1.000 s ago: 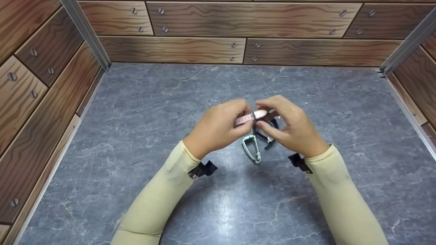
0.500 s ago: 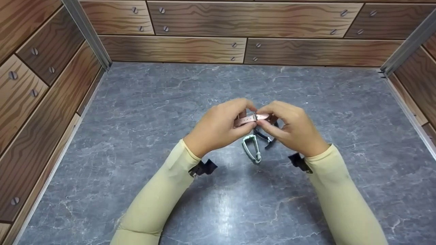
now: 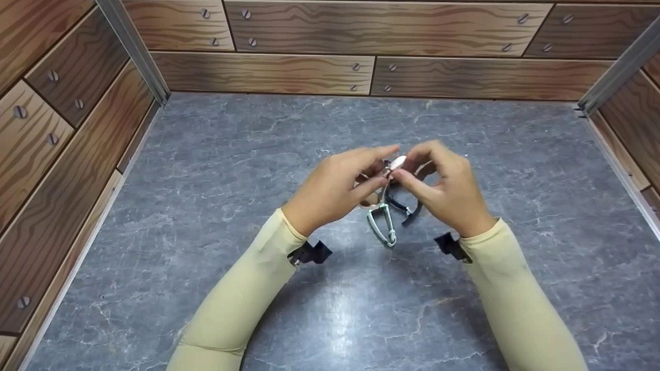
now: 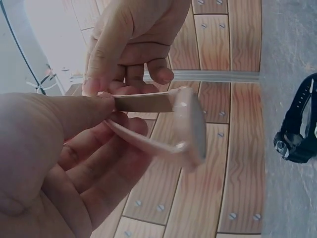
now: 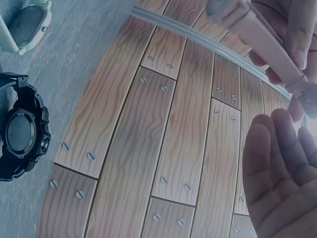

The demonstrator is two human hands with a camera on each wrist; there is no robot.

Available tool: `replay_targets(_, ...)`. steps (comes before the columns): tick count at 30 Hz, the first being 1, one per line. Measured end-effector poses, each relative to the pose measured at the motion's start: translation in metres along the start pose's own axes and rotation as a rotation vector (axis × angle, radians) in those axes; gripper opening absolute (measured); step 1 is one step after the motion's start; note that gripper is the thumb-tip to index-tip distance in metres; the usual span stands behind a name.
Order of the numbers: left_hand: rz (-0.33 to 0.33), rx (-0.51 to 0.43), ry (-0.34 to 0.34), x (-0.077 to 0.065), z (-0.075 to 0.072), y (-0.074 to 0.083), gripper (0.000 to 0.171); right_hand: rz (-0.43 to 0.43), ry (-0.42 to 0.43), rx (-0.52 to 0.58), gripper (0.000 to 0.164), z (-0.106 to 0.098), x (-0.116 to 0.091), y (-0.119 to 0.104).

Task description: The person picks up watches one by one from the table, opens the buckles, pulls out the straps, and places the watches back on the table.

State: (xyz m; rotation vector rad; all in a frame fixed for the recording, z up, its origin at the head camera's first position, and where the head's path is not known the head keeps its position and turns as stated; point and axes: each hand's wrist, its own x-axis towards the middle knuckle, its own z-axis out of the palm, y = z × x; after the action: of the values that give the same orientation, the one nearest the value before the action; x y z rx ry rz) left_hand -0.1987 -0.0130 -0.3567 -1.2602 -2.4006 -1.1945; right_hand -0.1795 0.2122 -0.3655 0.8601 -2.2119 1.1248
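A pink wristwatch [image 4: 184,124] hangs above the table by its strap, its round case tilted sideways in the left wrist view. My left hand [image 3: 337,180] pinches the strap near the buckle between thumb and fingers. At the pale strap tip [image 3: 397,163], my right hand [image 3: 451,180] has its thumb and index finger closed on the end. In the right wrist view the pink strap [image 5: 270,44] runs past the left thumb toward the buckle, where bright glare covers the tip. My right hand's other fingers are bent loosely below it.
On the grey marbled table [image 3: 216,206] lie a mint-green watch [image 3: 382,229] and a black watch [image 5: 22,131], both just below the hands in the head view. Wood-patterned walls [image 3: 299,74] with metal corner rails [image 3: 136,49] enclose the back and sides.
The pink wristwatch has been turned: its strap tip now points up and right, and its case shows below my left hand. My left index finger has straightened; my right hand has risen slightly.
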Motion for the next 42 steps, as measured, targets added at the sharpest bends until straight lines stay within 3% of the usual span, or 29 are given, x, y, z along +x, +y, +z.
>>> replay_targets(4,0.014,-0.047,0.0,0.0003,0.0011,-0.001,0.036,-0.057,-0.026,0.034,0.014,0.0014,0.0008,-0.0009)
replay_targets(12,-0.017,-0.169,0.014,-0.0001,0.0015,-0.0003,0.025,-0.108,-0.076,0.073,0.02,0.0054,0.0023,-0.004)
replay_targets(20,0.003,-0.138,0.025,-0.0009,-0.0005,-0.0009,0.022,0.011,-0.147,0.107,0.015,0.0066,0.0017,-0.0024)
replay_targets(31,0.097,-0.169,-0.07,0.0013,0.0022,-0.0048,0.022,0.019,-0.181,0.167,0.014,0.0012,0.0001,0.001)
replay_targets(37,0.096,-0.231,-0.049,0.0026,0.0047,-0.002,0.024,0.06,-0.193,0.237,0.015,0.0022,-0.0005,-0.0025)
replay_targets(42,0.08,-0.173,-0.023,0.0031,0.0064,-0.0031,0.02,0.164,-0.21,0.312,0.015,0.0022,-0.0011,-0.0025)
